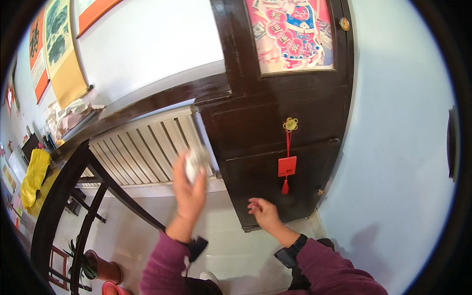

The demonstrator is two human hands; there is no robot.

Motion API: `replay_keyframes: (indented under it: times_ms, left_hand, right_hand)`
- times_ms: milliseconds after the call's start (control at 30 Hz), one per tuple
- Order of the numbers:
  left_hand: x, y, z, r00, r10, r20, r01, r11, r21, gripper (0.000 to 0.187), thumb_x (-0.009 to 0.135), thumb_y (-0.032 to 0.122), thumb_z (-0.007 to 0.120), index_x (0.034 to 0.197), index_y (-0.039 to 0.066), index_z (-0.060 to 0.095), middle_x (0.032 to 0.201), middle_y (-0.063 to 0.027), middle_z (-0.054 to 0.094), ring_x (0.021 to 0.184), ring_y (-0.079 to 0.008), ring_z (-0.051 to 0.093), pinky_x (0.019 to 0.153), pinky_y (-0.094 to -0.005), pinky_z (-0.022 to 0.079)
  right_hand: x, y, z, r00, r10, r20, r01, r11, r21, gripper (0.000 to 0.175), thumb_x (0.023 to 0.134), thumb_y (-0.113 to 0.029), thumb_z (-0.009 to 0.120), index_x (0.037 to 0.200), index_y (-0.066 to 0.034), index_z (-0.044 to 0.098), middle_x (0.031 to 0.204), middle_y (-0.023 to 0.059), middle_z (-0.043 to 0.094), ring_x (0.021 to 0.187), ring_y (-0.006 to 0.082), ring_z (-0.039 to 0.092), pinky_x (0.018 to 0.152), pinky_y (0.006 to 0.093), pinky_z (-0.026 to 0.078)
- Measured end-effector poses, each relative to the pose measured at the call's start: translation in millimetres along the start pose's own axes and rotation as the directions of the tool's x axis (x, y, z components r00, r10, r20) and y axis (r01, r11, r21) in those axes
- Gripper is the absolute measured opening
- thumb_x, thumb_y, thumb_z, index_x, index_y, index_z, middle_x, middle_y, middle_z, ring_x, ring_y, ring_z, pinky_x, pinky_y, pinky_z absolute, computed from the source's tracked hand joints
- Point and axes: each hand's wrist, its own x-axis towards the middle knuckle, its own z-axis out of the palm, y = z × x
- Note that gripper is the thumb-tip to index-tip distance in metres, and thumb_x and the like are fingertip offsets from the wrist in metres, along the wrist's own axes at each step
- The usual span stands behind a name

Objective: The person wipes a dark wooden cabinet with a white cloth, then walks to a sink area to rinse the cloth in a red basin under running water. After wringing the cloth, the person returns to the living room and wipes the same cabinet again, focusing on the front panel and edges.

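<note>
My left hand [190,197] is raised in front of the radiator, fingers and thumb closed around a crumpled white wad [195,164], possibly cloth. Motion blur hides its exact kind. Lower and to the right is my right hand [264,214], fingers loosely bent with nothing visible in them. It is in front of the bottom of a dark wooden cabinet [250,121]. From the cabinet's gold flower-shaped ornament [290,124] hangs a red tasselled pendant [287,166] bearing writing.
A white radiator [147,147] runs beneath a dark wooden ledge [158,90]. At left stand a dark wooden frame [97,169] and a potted plant [99,267]. Yellow cloth [35,177] lies farther left. A pale blue wall [398,129] borders the cabinet on the right.
</note>
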Motion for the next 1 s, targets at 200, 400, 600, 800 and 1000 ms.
replay_keyframes:
  times_ms: [200, 400, 600, 800, 1000]
  left_hand:
    - [128.3, 45.2, 58.2, 0.779, 0.626, -0.01, -0.586, 0.735, 0.341, 0.049, 0.078, -0.003, 0.067, 0.126, 0.0, 0.056, 0.14, -0.0212, 0.046, 0.131, -0.0393, 0.043, 0.109, -0.0435, 0.034]
    - [84.0, -23.8, 90.4, 0.735, 0.672, 0.087, -0.585, 0.565, 0.581, 0.047, 0.078, -0.007, 0.053, 0.123, 0.002, 0.062, 0.134, -0.0172, 0.054, 0.13, -0.0362, 0.046, 0.107, -0.0492, 0.036]
    - [-21.4, -74.5, 109.8, 0.802, 0.576, 0.158, -0.553, 0.617, 0.56, 0.041, 0.081, -0.006, 0.053, 0.12, 0.002, 0.064, 0.132, -0.0152, 0.057, 0.128, -0.0346, 0.049, 0.106, -0.0479, 0.039]
    - [-11.4, -40.1, 91.5, 0.825, 0.551, 0.122, -0.534, 0.691, 0.487, 0.038, 0.085, -0.007, 0.054, 0.121, 0.001, 0.063, 0.134, -0.0187, 0.054, 0.13, -0.035, 0.046, 0.108, -0.0463, 0.036]
    - [79.8, 13.5, 127.9, 0.765, 0.586, -0.268, -0.397, 0.756, 0.521, 0.046, 0.084, -0.009, 0.053, 0.13, -0.004, 0.054, 0.143, -0.0235, 0.045, 0.134, -0.0435, 0.039, 0.112, -0.0493, 0.029]
  right_hand:
    - [15.7, -12.7, -46.6, 0.991, 0.103, -0.088, -0.083, 0.975, 0.207, 0.017, 0.093, -0.003, 0.055, 0.108, 0.0025, 0.062, 0.09, 0.0096, 0.069, 0.075, 0.0137, 0.067, 0.07, 0.0263, 0.053]
    - [25.7, -15.4, -96.4, 0.98, -0.034, -0.194, 0.029, 0.999, -0.03, 0.014, 0.09, -0.001, 0.058, 0.103, 0.0007, 0.064, 0.088, 0.0087, 0.066, 0.073, 0.0138, 0.066, 0.066, 0.0255, 0.052]
    - [38.0, -11.3, -113.7, 0.944, -0.091, -0.316, 0.039, 0.985, -0.169, 0.015, 0.087, -0.001, 0.064, 0.102, 0.0011, 0.059, 0.087, 0.0042, 0.06, 0.071, 0.0099, 0.063, 0.064, 0.0237, 0.051]
    - [32.4, -20.0, -106.1, 0.915, -0.218, -0.339, 0.124, 0.953, -0.276, 0.027, 0.081, -0.004, 0.071, 0.103, -0.0008, 0.057, 0.098, 0.0099, 0.057, 0.062, 0.014, 0.059, 0.059, 0.0267, 0.049]
    - [38.0, -27.1, -97.0, 0.908, -0.266, -0.325, 0.165, 0.937, -0.308, 0.031, 0.08, -0.007, 0.073, 0.105, -0.0015, 0.054, 0.098, 0.0115, 0.057, 0.065, 0.0201, 0.06, 0.062, 0.0315, 0.051]
